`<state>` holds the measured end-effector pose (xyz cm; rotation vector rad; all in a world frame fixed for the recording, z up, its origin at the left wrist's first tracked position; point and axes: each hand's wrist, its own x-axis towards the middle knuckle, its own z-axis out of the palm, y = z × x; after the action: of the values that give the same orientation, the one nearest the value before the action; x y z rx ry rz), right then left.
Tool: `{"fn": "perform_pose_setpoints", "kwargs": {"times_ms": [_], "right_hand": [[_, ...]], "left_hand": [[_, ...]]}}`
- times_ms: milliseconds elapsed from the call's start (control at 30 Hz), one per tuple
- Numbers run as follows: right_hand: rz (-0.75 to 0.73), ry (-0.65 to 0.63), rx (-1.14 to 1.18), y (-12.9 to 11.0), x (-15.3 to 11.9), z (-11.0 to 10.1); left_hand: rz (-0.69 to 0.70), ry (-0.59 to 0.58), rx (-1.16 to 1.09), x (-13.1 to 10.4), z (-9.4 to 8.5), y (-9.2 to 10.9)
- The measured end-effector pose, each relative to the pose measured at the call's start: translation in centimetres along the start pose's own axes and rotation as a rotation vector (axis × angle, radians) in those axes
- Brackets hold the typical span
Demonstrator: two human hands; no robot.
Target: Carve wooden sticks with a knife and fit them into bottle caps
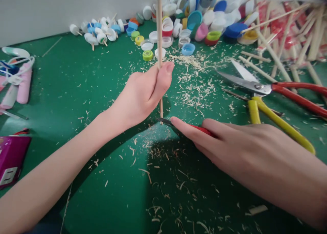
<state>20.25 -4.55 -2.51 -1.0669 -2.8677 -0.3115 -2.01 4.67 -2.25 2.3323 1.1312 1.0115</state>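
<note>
My left hand [146, 90] is closed around a wooden chopstick [159, 32], which it holds upright with its lower tip near the table. In my right hand [237, 148] is a small knife with a red handle [203, 129]; the fingers wrap the handle and the index finger lies along the back of the blade. The dark blade [165, 121] touches the chopstick close to its lower tip. Thin wood shavings [160, 148] lie scattered below and around both hands. Much of the knife handle is hidden under my right hand.
Scissors with red handles [293, 90] and a yellow-handled tool [283, 121] lie right. Many plastic bottle caps [194, 20] are heaped at the back, beside caps on sticks [100, 31]. Chopsticks [274, 53] lie back right. Pink glue guns [25, 84] and a magenta box [12, 155] sit left.
</note>
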Motion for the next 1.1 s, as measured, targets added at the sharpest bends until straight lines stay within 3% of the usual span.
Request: {"fn": "perform_pose_setpoints", "kwargs": {"times_ms": [233, 433, 600, 800, 933, 1100], "right_hand": [[-0.013, 0.040, 0.030, 0.1, -0.3, 0.5], [-0.020, 0.004, 0.083, -0.2, -0.7, 0.7], [-0.060, -0.126, -0.007, 0.6, -0.3, -0.7], [-0.049, -0.006, -0.065, 0.6, -0.1, -0.9], [-0.080, -0.137, 0.014, 0.4, -0.3, -0.7], [-0.071, -0.114, -0.088, 0.9, -0.2, -1.2]], "left_hand": [[0.060, 0.034, 0.150, 0.0, 0.6, -0.4], [0.042, 0.048, 0.089, -0.1, 0.2, -0.7], [0.038, 0.056, 0.063, 0.0, 0.3, -0.8], [0.023, 0.138, -0.061, -0.2, 0.7, -0.2], [0.022, 0.177, 0.067, -0.5, 0.8, 0.3], [0.038, 0.180, -0.022, -0.5, 1.0, 0.3]]}}
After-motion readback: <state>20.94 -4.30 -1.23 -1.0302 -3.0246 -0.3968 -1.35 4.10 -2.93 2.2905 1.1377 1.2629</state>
